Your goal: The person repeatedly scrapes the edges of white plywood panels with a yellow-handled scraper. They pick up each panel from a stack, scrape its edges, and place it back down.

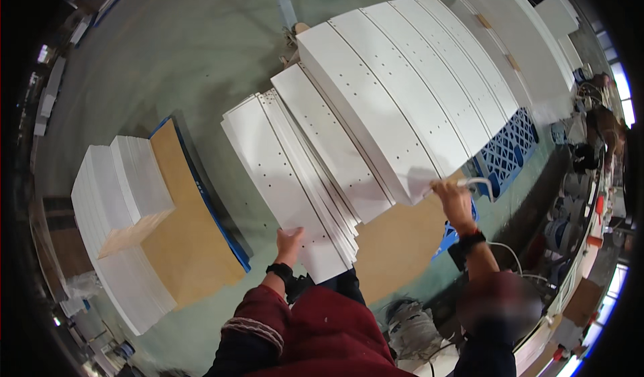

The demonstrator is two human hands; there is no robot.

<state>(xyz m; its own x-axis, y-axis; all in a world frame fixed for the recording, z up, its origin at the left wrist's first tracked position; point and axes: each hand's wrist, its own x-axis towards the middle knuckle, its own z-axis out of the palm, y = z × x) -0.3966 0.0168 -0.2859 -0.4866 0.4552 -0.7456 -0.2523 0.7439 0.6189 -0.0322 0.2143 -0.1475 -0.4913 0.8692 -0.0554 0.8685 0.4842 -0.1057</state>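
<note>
My left hand (290, 245) grips the near left edge of a long white panel (275, 182) with rows of small drilled holes. Its thumb lies on top, and its fingers are hidden beneath. Under and beside that panel lie more white panels, fanned in steps. My right hand (453, 206) is closed around the end of a white hose (488, 186), whose curve sticks out to the right. It is held by the near corner of a taller stack of drilled panels (402, 75); whatever nozzle it has is too small to make out.
At the left, more white boards (124, 189) are stacked on a brown sheet (194, 236) over a blue pallet. A blue lattice pallet (506, 152) supports the right stack. Large white panels (510, 35) stand at the far right. Buckets (560, 233) and cluttered shelving line the right side.
</note>
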